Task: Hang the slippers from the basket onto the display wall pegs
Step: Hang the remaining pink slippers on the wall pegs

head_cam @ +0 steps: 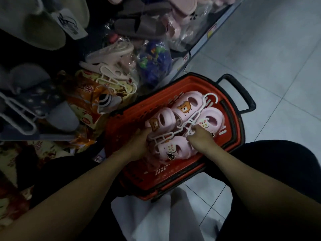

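A red basket (pixel 232 129) with a black handle (pixel 243 94) stands on the floor below me. Inside lie several pink slippers (pixel 184 108) with bear and bunny charms, clipped on white plastic hangers (pixel 196 117). My left hand (pixel 137 145) reaches into the basket's left side and grips a hanger by the slipper with the bear charm (pixel 163 120). My right hand (pixel 199 138) pinches the white hanger wire between the near slipper (pixel 173 148) and the bunny slipper (pixel 210 120).
Left of the basket, a display holds grey and green slippers (pixel 34 32), cream sandals in plastic (pixel 111 53), a blue bagged pair (pixel 154 61) and patterned fabric slippers (pixel 93 96). Pink slippers (pixel 182 7) hang at the top. Grey floor tiles (pixel 278 49) spread to the right.
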`<state>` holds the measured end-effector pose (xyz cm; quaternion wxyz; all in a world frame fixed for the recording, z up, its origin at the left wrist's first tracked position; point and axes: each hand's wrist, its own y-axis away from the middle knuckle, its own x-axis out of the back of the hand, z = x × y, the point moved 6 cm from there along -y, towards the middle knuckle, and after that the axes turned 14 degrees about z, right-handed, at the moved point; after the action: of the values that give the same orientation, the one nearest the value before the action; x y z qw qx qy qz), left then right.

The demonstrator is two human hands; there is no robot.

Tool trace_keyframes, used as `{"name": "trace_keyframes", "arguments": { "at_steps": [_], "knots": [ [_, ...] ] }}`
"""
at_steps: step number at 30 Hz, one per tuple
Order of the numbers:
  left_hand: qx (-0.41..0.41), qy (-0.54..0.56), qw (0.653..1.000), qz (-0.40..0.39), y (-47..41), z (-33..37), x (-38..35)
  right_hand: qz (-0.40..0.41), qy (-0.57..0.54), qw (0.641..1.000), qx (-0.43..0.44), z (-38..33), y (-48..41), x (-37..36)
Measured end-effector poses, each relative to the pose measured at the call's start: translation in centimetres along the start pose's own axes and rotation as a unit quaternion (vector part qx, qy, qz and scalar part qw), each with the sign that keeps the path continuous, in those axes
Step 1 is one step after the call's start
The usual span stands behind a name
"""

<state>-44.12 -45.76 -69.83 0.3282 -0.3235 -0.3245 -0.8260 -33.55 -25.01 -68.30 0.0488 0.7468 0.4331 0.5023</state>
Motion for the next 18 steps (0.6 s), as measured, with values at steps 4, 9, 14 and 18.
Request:
{"name": "trace_keyframes", "arguments": {
  "at_steps": [4, 9, 14, 18],
  "knots": [
    [0.052, 0.101, 0.993, 0.011, -2.6, -1.5, -1.3, 0.060, -0.022, 0.997, 0.034, -1.0, -0.7, -0.4],
    [0.084, 0.151, 0.985, 0.020, -4.3, -2.4, -3.3, 0.088, -0.005, 0.996, 0.012, -0.4, -2.1, -0.4],
    [0.062, 0.064, 0.995, 0.035, -4.7, -2.7, -3.0, 0.039, -0.017, 0.998, 0.051, -1.9, -2.3, -0.6],
    [-0.005, -0.067, 0.990, 0.128, -4.9, -0.7, -1.1, 0.076, -0.112, 0.989, 0.055, -3.9, -2.1, 1.9]
  ]
}}
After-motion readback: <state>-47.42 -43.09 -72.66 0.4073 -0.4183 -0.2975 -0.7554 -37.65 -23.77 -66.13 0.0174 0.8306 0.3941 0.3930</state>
